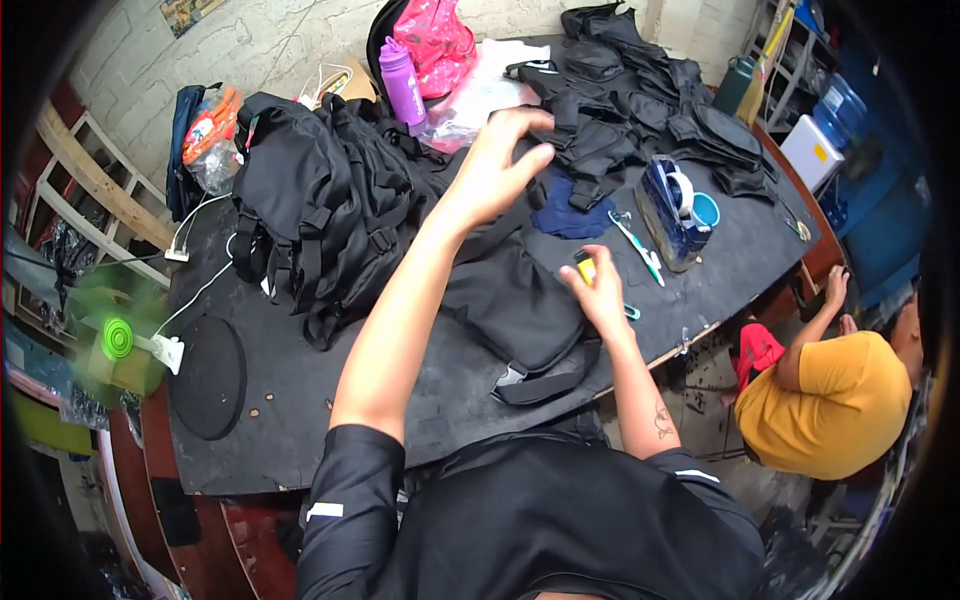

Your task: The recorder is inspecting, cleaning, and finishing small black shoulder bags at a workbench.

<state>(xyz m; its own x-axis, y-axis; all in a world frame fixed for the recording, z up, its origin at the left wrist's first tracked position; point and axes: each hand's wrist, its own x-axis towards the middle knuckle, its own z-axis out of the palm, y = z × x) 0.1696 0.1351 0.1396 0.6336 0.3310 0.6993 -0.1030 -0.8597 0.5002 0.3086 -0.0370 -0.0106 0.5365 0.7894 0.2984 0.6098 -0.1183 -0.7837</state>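
My left hand (496,172) reaches out over the far part of a black bag (520,300), thumb and fingers apart, and I see nothing in it. Whether it touches the fabric behind it, I cannot tell. My right hand (602,298) is closed on a small yellow and black object (585,267) whose kind I cannot make out. It is at the bag's right side. The bag lies flat on the black table (420,390), its strap and a buckle toward me. A teal loop (631,312) shows beside my right hand, the rest of it hidden.
Black bags are piled left (320,190) and far right (630,110). A purple bottle (401,85) stands at the back. On the right lie a tape dispenser (672,215) and a toothbrush-like tool (640,250). A green fan (117,338) spins at left; a person in yellow (850,400) bends at right.
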